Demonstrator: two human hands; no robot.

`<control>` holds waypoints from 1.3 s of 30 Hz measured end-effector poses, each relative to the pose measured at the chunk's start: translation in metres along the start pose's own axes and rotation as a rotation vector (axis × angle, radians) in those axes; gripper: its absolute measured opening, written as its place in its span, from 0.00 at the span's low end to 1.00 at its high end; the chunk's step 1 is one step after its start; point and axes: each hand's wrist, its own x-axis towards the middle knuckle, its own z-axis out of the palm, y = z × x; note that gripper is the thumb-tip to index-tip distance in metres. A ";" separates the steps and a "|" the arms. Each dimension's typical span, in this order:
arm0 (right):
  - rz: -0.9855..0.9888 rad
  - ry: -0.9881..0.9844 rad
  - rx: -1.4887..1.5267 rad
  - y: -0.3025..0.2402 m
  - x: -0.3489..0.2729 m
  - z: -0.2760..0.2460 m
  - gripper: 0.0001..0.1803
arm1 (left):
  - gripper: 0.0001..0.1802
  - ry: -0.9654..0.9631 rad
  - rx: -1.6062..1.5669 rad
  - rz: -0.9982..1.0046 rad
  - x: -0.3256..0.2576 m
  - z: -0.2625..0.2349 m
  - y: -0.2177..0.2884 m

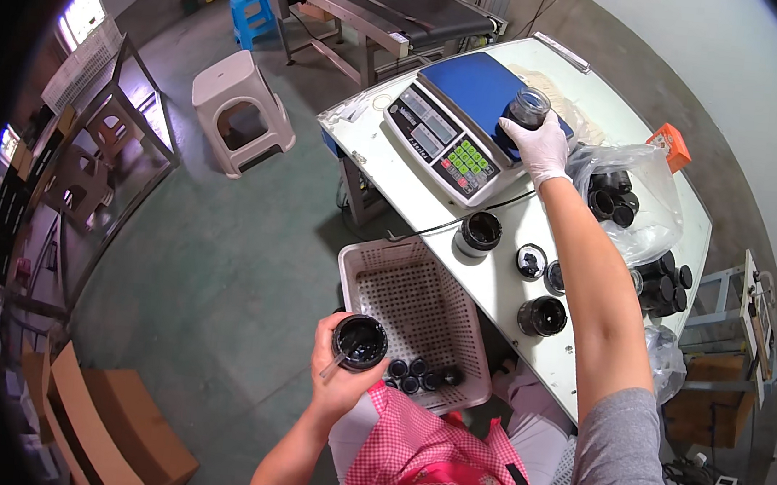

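My left hand (335,387), bare, is closed around an open jar (359,342) of black paste. A thin, light-coloured stirrer (332,367) crosses the jar's near rim, its kind hard to make out. In a white glove, my right hand (541,147) grips a clear jar (530,107) with dark contents at the near right of the scale's blue platform (478,86). Whether that jar touches the platform I cannot tell. On the white table, two open jars of black paste (479,234) (542,317) stand nearer to me, with a smeared lid (531,261) between them.
The scale (440,145) has a keypad facing me. A clear plastic bag (637,195) holds several black-lidded jars, with more jars (665,287) beside it. Below, a pale perforated crate (410,309) contains several small jars (410,374). A stool (241,110) and cardboard box (114,426) stand leftward.
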 end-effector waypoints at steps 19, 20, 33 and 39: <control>-0.099 -0.396 0.009 0.077 -0.462 -0.217 0.22 | 0.41 -0.170 0.022 0.099 -0.043 0.046 0.029; -0.046 -0.342 0.033 0.082 -0.481 -0.219 0.22 | 0.41 -0.182 0.038 0.125 -0.046 0.050 0.033; -0.042 -0.504 0.097 0.075 -0.525 -0.212 0.14 | 0.41 -0.140 -0.027 0.243 -0.083 0.052 0.048; -0.047 -0.525 0.101 0.069 -0.531 -0.215 0.14 | 0.42 -0.123 -0.027 0.241 -0.094 0.047 0.049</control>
